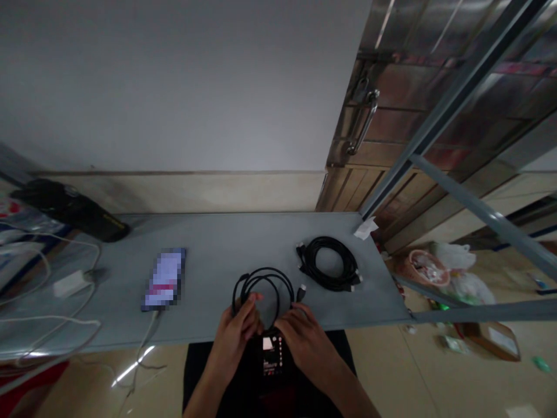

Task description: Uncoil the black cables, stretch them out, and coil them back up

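Observation:
A loosely looped black cable (267, 273) is held at the front edge of the grey shelf, with a dark plug (301, 292) sticking out at its right side. My left hand (243, 322) is closed on the left part of the loops, thumb and fingers pinched together. The right part of the same loops lies in my right hand (300, 326), its fingers curled around the strands. To the right, apart from both hands, several black cables with plugs (333, 284) lie together in a neat round coil.
A phone (164, 278) with a white cord lies left on the shelf (209, 238). Beyond it are a white charger block (72, 283) and a dark bottle-like object (78, 212). A metal post (418, 139) rises at the right. A basket (424, 270) and box (491, 339) stand on the floor.

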`<action>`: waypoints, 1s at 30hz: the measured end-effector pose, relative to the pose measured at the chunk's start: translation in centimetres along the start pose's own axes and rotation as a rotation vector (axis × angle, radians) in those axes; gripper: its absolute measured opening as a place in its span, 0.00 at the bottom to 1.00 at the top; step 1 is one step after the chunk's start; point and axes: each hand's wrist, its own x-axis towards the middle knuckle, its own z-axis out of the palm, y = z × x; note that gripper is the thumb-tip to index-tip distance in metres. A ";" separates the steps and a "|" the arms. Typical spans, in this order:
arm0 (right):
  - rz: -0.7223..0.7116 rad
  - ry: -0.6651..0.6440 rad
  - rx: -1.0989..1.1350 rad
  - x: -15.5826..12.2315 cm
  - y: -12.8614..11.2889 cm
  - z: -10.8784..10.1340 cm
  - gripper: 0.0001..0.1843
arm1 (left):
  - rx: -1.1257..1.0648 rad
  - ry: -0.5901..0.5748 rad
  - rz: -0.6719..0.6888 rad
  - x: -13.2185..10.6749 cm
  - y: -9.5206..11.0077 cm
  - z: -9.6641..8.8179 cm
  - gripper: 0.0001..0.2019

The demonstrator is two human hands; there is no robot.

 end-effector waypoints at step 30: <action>0.097 0.105 0.107 -7.8 0.5 6.9 0.15 | 1.283 -0.023 1.023 3.6 -1.6 -9.6 0.09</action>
